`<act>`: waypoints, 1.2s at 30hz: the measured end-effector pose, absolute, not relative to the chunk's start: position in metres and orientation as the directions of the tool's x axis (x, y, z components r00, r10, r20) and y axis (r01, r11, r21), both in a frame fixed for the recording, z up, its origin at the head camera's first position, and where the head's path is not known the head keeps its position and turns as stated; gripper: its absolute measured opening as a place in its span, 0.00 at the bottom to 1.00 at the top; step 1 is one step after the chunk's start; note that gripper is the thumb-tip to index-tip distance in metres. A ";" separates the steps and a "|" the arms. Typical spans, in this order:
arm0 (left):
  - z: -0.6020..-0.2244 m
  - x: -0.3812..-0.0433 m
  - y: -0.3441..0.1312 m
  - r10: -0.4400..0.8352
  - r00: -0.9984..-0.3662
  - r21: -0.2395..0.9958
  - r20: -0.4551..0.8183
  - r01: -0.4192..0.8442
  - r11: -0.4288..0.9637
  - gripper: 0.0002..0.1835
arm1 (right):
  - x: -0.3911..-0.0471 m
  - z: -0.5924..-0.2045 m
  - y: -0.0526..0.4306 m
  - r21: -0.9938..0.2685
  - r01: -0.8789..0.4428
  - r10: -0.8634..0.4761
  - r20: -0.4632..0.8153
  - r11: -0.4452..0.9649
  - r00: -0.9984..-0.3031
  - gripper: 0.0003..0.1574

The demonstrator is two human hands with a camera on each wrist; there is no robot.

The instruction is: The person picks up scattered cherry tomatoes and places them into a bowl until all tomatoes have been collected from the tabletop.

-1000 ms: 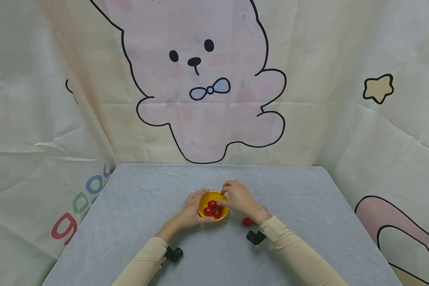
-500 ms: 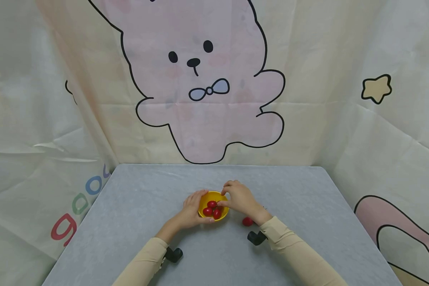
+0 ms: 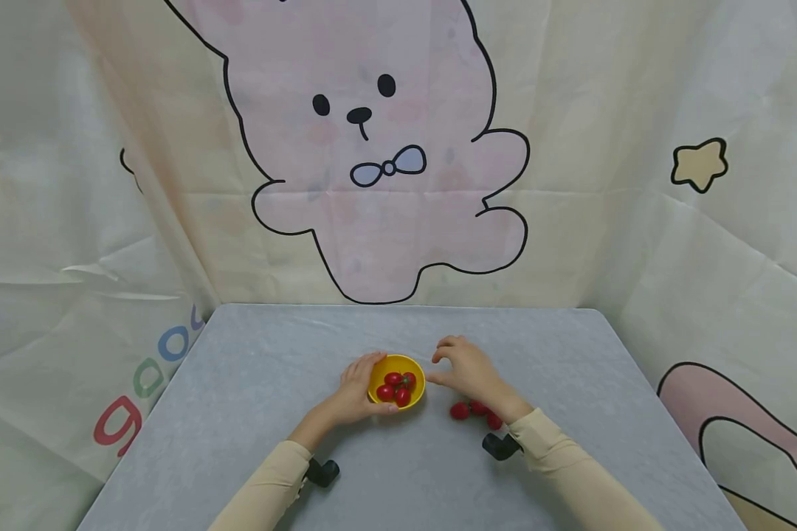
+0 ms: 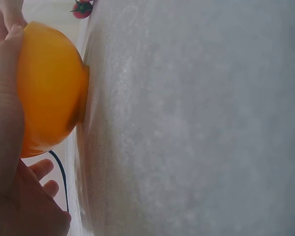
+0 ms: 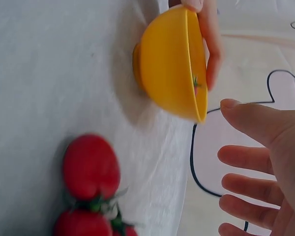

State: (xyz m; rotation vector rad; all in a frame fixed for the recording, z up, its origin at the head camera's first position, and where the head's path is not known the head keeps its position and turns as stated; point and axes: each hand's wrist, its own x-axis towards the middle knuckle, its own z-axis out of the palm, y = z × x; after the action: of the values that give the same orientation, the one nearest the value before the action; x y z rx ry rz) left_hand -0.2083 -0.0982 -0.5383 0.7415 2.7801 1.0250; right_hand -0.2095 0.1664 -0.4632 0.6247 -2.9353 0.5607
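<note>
- Yellow bowl (image 5: 167,59): stands on the grey table (image 3: 272,369), opening upward; four red tomatoes (image 3: 402,397) lie together inside it, one showing a green stalk.
- Left hand (image 3: 355,391): at nine o'clock of the bowl in the head view, thumb and fingers clamped round its side.
- Right hand (image 3: 468,369): at three o'clock, just beside the rim, its fingers and thumb apart.
- Loose tomatoes (image 3: 478,408): at least three, clustered on the table at four o'clock from the bowl, near the right wrist.
- Pale curtain (image 3: 571,243): beyond the table, with a printed bear (image 3: 385,221) at twelve o'clock and a yellow star (image 3: 699,166) at two.
</note>
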 end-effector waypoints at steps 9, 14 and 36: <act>-0.539 -0.209 -0.098 0.468 -0.879 0.626 0.088 0.414 0.661 0.56 | -0.206 -0.471 0.203 -0.331 -0.373 -0.333 0.172 0.867 -0.927 0.21; -0.540 -0.210 -0.098 0.466 -0.881 0.621 0.082 0.411 0.667 0.56 | -0.205 -0.472 0.219 -0.322 -0.357 -0.316 0.174 0.877 -0.933 0.21; -0.539 -0.209 -0.097 0.471 -0.878 0.617 0.085 0.417 0.667 0.56 | -0.204 -0.493 0.246 -0.355 -0.333 -0.322 0.092 0.873 -0.942 0.20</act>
State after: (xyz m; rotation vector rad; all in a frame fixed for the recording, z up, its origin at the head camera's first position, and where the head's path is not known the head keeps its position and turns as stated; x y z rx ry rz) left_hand -0.2094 -0.0975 -0.5389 0.7456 2.7933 1.0026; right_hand -0.2042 0.2460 -0.4925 0.5267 -3.0115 0.5797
